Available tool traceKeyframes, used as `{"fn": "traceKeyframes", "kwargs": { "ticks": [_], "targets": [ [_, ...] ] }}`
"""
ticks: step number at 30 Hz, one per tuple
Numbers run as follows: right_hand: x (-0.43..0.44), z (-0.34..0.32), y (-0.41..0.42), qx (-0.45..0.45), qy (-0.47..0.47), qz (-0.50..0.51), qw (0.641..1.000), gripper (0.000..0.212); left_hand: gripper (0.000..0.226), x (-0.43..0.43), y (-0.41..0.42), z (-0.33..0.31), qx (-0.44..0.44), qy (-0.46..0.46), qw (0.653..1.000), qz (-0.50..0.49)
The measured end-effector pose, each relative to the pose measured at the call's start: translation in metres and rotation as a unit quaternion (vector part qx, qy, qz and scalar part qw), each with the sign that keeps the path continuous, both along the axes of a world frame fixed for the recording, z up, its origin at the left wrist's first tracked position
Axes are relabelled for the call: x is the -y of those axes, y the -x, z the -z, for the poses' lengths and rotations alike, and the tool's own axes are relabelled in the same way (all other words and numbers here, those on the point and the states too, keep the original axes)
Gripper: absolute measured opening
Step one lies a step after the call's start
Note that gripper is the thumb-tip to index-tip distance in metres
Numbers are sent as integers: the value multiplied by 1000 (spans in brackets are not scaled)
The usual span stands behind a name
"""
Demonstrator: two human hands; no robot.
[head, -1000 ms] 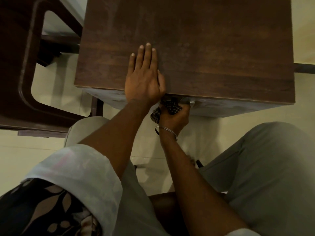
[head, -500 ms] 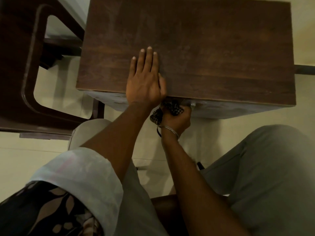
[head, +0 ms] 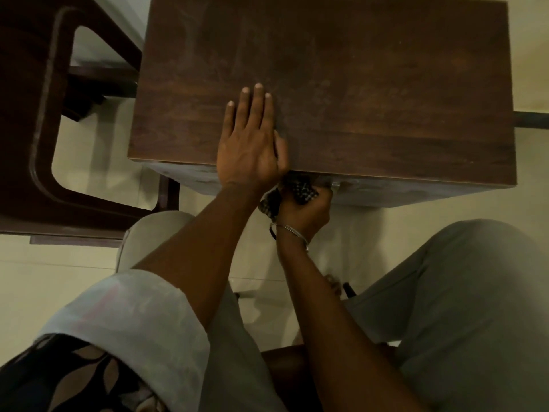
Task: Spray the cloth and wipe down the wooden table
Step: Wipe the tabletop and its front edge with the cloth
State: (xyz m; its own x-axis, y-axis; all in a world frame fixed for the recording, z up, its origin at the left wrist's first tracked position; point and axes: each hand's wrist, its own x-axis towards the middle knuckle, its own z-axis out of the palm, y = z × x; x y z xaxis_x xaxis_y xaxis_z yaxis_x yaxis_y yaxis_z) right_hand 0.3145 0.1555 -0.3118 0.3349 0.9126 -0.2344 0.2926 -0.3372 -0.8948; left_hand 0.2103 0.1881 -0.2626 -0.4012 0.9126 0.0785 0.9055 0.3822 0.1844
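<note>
A dark wooden table (head: pixel 371 93) fills the upper middle of the head view. My left hand (head: pixel 251 144) lies flat on its top near the front edge, fingers straight and together. Just below that edge, my right hand (head: pixel 306 211) grips a dark checked cloth (head: pixel 300 190) and holds it against the table's front side panel. Most of the cloth is hidden inside the fist. No spray bottle is in view.
A dark wooden chair frame (head: pixel 38 120) stands to the left of the table. Pale tiled floor (head: pixel 44 278) lies below. My knees in grey trousers (head: pixel 475 307) sit on either side under the table's front edge.
The view has shifted slightly, so the table and hands sit a little lower in the frame. Both hands keep the same places against the table.
</note>
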Motion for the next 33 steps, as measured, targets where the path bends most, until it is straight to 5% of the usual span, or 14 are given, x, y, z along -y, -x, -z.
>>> {"fn": "traceKeyframes", "kwargs": {
  "ticks": [4,8,15,23,27,33],
  "targets": [
    [-2,11,-1,17,33,-25,999,41,68,1,0,0,-2,0,1000,1],
    [-4,25,-6,-3,81,-65,995,20,68,1,0,1,-7,-3,1000,5],
    [0,0,1,18,0,-26,1000,44,67,2,0,1,-3,-17,1000,1],
    [-4,22,-7,75,68,-111,989,20,66,2,0,3,-4,-24,1000,4],
    [-3,-4,2,36,26,-34,998,44,66,2,0,2,1,-34,999,5],
    [-2,-3,7,-1,35,-68,997,50,66,3,1,3,-2,-32,999,7]
  ]
}}
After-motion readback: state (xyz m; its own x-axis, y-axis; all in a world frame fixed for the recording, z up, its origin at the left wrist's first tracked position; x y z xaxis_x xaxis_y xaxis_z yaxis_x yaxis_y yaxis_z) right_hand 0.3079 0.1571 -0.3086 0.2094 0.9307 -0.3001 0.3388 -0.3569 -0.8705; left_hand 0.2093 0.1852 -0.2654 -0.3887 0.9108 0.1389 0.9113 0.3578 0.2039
